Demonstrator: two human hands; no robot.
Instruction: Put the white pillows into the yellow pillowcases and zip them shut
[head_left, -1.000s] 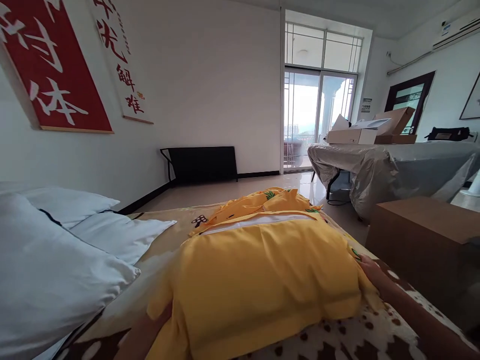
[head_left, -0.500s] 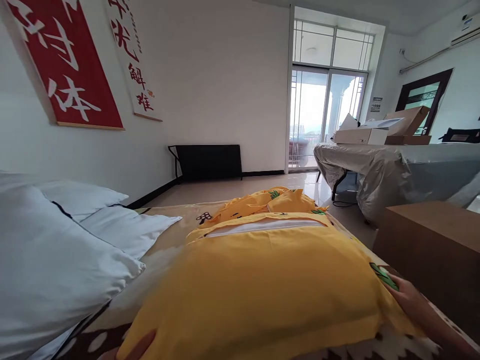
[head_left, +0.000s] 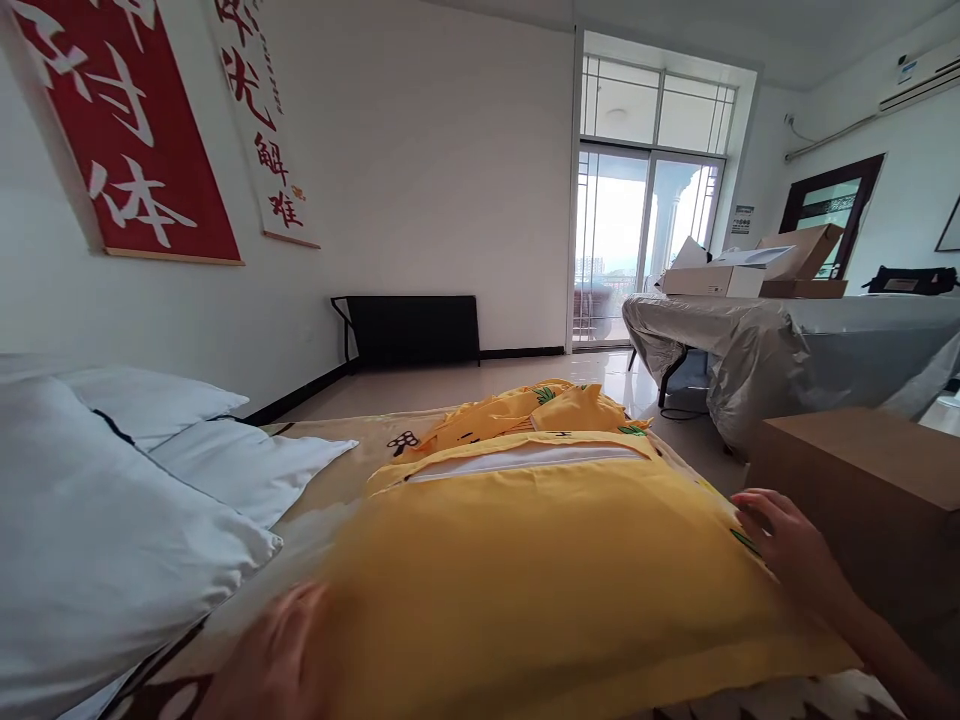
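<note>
A yellow pillow (head_left: 555, 570) lies in front of me, its case parted along the far edge so that a white strip (head_left: 525, 458) shows inside. At its left side is my left hand (head_left: 274, 650), smeared by motion, its fingers unclear. My right hand (head_left: 787, 545) is at the pillow's right edge, fingers loosely bent and apart from the thumb, fingertips close to the cloth. Just beyond the pillow lies crumpled yellow fabric (head_left: 495, 415) with green leaf prints.
White pillows (head_left: 127, 540) are heaped at the left on a patterned beige and brown cover (head_left: 341, 460). A brown cardboard box (head_left: 855, 480) stands close on the right. Behind it is a plastic-covered table (head_left: 847, 335) with boxes. A black panel (head_left: 416, 330) leans near the far wall.
My right hand has moved up and away along the pillow's right edge, its fingers lifting. My left hand has come up and inward beside the pillow. The view has shifted slightly.
</note>
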